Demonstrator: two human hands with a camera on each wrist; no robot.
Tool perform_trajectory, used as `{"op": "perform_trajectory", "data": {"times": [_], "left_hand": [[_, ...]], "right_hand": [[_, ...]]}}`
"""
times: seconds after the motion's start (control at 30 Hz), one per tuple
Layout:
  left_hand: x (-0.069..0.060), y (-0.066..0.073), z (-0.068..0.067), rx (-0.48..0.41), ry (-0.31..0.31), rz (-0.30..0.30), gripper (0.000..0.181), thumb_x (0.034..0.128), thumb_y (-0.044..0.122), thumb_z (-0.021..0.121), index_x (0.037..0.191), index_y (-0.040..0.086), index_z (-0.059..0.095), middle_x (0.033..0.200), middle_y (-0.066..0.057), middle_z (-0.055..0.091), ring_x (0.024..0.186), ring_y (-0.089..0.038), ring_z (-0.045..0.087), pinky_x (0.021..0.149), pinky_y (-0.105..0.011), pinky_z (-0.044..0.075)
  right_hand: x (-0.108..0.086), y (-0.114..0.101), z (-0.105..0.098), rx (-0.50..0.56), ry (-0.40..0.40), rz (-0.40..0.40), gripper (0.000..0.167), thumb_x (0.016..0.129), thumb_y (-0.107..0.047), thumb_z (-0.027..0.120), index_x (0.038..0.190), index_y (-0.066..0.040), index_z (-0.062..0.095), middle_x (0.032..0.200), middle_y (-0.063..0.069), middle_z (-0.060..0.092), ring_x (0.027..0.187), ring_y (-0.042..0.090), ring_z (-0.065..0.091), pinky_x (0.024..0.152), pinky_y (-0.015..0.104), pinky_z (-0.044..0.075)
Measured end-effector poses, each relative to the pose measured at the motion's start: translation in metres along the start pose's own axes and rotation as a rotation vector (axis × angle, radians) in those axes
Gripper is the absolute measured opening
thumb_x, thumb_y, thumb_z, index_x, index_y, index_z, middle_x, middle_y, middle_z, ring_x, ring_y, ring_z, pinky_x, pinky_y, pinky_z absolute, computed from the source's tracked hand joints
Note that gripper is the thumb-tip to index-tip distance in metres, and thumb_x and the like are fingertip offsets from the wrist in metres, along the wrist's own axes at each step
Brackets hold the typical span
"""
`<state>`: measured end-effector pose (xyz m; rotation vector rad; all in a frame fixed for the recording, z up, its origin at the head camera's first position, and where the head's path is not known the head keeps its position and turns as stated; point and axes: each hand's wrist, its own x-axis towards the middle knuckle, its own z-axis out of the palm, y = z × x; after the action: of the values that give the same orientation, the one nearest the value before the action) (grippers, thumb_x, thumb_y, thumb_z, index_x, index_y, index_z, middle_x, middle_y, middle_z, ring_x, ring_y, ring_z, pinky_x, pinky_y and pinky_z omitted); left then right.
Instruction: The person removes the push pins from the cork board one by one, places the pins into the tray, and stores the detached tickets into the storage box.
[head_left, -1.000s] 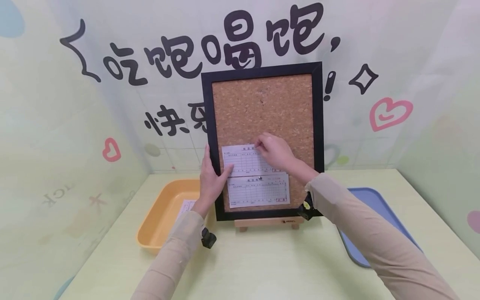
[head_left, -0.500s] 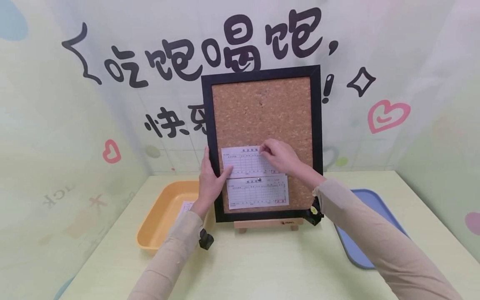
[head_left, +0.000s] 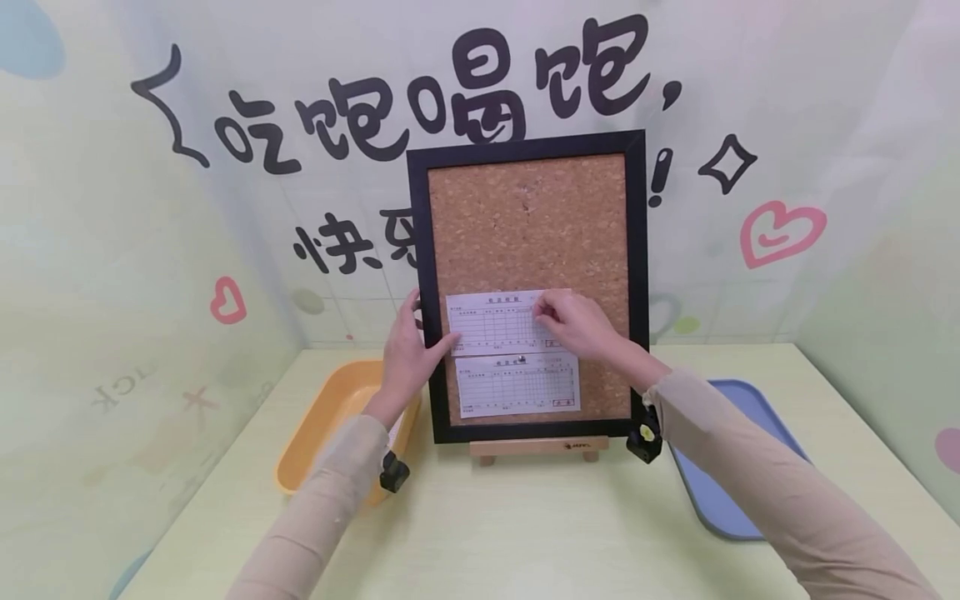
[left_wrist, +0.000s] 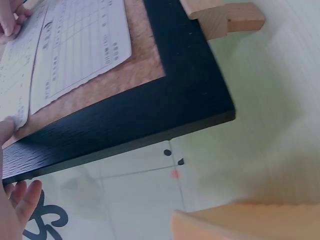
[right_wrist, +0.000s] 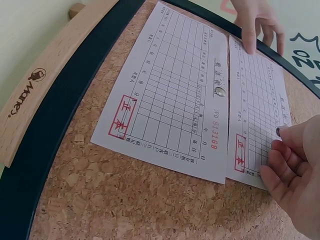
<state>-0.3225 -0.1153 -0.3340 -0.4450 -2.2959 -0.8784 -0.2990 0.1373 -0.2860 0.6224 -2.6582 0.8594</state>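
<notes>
A cork board (head_left: 528,225) in a black frame stands propped on a small wooden easel (head_left: 538,447). Two printed receipts lie on its lower half, one above the other. A silver thumbtack (right_wrist: 220,92) sits at the top of the lower receipt (right_wrist: 165,85). My left hand (head_left: 407,350) grips the frame's left side, thumb on the edge of the upper receipt (head_left: 487,327), fingers behind. Over the upper receipt's right part, my right hand (head_left: 576,323) pinches a small dark tack (right_wrist: 278,131) between thumb and forefinger; its point is hidden.
An orange tray (head_left: 330,417) with paper in it stands on the table (head_left: 525,533) at left, partly behind my left arm. A blue tray (head_left: 720,500) lies at right, partly under my right sleeve. A printed backdrop (head_left: 352,50) rises behind the board.
My right hand has slid to the right along the top of the upper receipt. My left hand has shifted slightly left, its thumb still on the paper's edge.
</notes>
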Motion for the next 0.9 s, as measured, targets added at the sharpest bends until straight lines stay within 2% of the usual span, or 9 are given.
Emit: {"op": "perform_trajectory", "data": {"times": [0.13, 0.3, 0.5, 0.73, 0.9], "left_hand": [[0.004, 0.002, -0.005, 0.045, 0.027, 0.044, 0.084, 0.0712, 0.028, 0.077, 0.136, 0.001, 0.031, 0.121, -0.016, 0.049, 0.087, -0.026, 0.056, 0.067, -0.036, 0.048], [0.011, 0.004, -0.009, 0.061, 0.066, 0.088, 0.080, 0.0680, 0.023, 0.080, 0.132, 0.001, 0.037, 0.113, -0.018, 0.048, 0.085, -0.026, 0.057, 0.064, -0.035, 0.049], [0.017, 0.006, -0.014, 0.118, 0.078, 0.151, 0.066, 0.0682, 0.021, 0.080, 0.123, 0.000, 0.049, 0.110, -0.016, 0.047, 0.087, -0.027, 0.056, 0.066, -0.036, 0.049], [0.024, 0.014, -0.023, 0.237, 0.002, 0.268, 0.053, 0.0690, 0.019, 0.078, 0.115, 0.001, 0.058, 0.111, -0.015, 0.051, 0.101, -0.028, 0.050, 0.080, -0.039, 0.047], [0.030, 0.023, -0.025, 0.252, -0.079, 0.298, 0.047, 0.0710, 0.017, 0.077, 0.112, 0.002, 0.060, 0.108, -0.013, 0.054, 0.099, -0.028, 0.049, 0.081, -0.038, 0.046]], "right_hand": [[-0.001, 0.002, 0.001, 0.001, -0.004, -0.001, 0.006, 0.090, -0.010, 0.054, 0.089, -0.007, 0.059, 0.080, 0.005, 0.058, 0.067, 0.017, 0.050, 0.060, 0.027, 0.040], [-0.002, 0.002, 0.002, 0.002, -0.002, -0.012, 0.006, 0.090, -0.009, 0.055, 0.088, -0.006, 0.059, 0.081, 0.005, 0.058, 0.067, 0.017, 0.050, 0.061, 0.027, 0.041], [-0.004, 0.003, 0.004, 0.005, 0.001, -0.033, 0.005, 0.089, -0.008, 0.056, 0.087, -0.006, 0.059, 0.080, 0.006, 0.059, 0.066, 0.017, 0.051, 0.060, 0.027, 0.042], [-0.004, 0.005, 0.006, -0.007, 0.004, -0.039, 0.004, 0.089, -0.008, 0.056, 0.087, -0.006, 0.059, 0.081, 0.005, 0.058, 0.068, 0.017, 0.051, 0.060, 0.027, 0.042], [-0.004, 0.004, 0.005, -0.014, 0.001, -0.037, 0.004, 0.089, -0.009, 0.057, 0.088, -0.006, 0.059, 0.081, 0.005, 0.059, 0.068, 0.017, 0.051, 0.061, 0.027, 0.042]]}}
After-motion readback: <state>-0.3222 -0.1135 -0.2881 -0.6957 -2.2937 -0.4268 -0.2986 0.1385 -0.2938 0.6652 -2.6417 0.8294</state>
